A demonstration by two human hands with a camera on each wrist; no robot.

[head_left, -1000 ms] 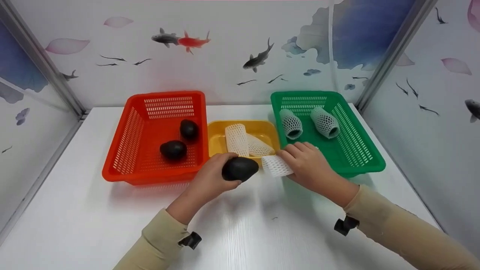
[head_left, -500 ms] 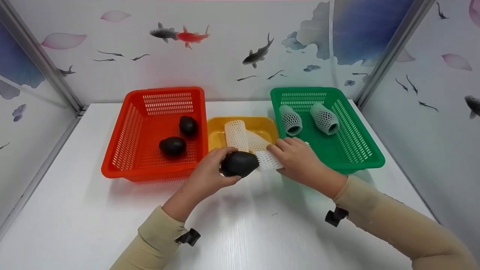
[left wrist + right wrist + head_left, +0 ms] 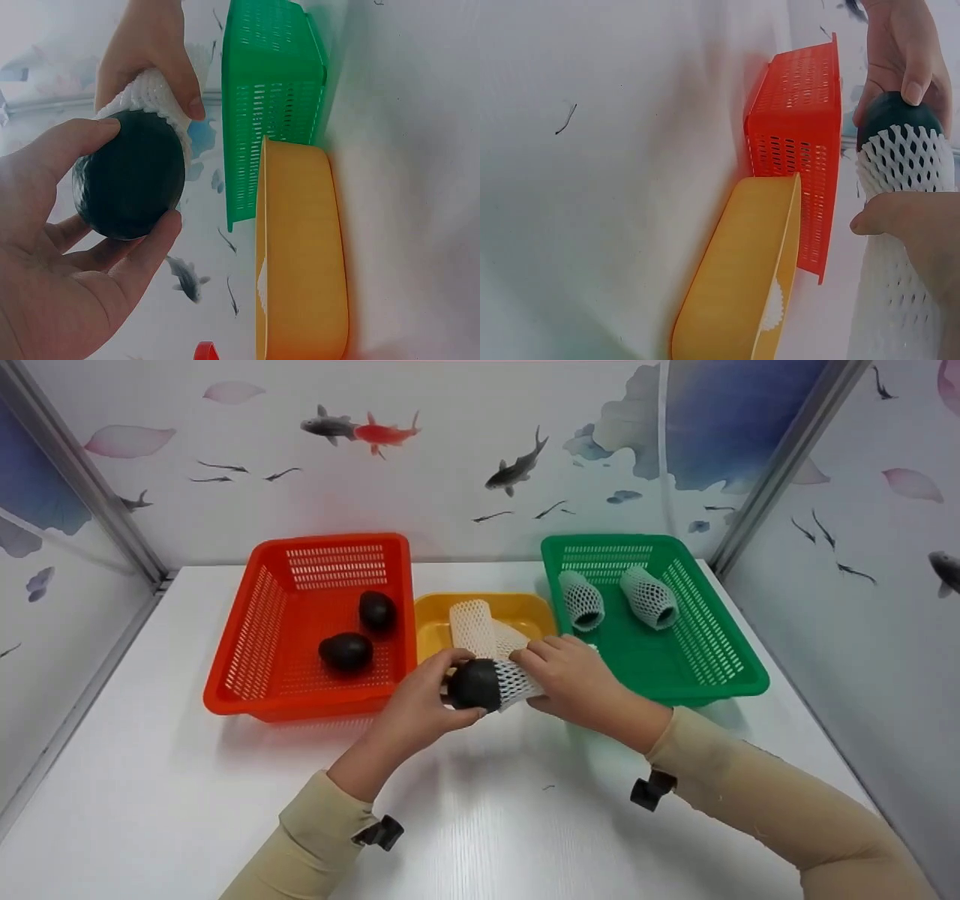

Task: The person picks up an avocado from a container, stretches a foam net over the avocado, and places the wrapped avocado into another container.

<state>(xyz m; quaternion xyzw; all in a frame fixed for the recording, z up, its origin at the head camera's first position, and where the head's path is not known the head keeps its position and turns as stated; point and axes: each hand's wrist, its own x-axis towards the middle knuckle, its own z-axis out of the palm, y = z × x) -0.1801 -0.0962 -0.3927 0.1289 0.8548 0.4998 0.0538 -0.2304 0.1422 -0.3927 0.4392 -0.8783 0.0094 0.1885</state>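
Note:
In my left hand (image 3: 420,695) I grip a dark avocado (image 3: 475,686) by its rounded left end, thumb below and fingers above. A white foam net sleeve (image 3: 515,681) covers the avocado's right end. My right hand (image 3: 570,679) pinches that sleeve, and the right wrist view shows its loose tail running back past the thumb. From the left wrist, the avocado's bare end (image 3: 129,176) faces the camera, with the net edge bunched behind it. Both hands are above the table, in front of a yellow tray (image 3: 431,631) that holds more white net sleeves (image 3: 472,628).
At left, a red basket (image 3: 304,705) holds two bare avocados (image 3: 346,652) (image 3: 377,611). A green basket (image 3: 720,688) at right contains two net-covered pieces (image 3: 582,601) (image 3: 649,598). Printed wall panels (image 3: 450,510) enclose the white table (image 3: 480,825) at the back and sides.
My right hand has moved left, bringing the net sleeve from beside the avocado onto its right end. The left hand has stayed nearly in place, still gripping the avocado.

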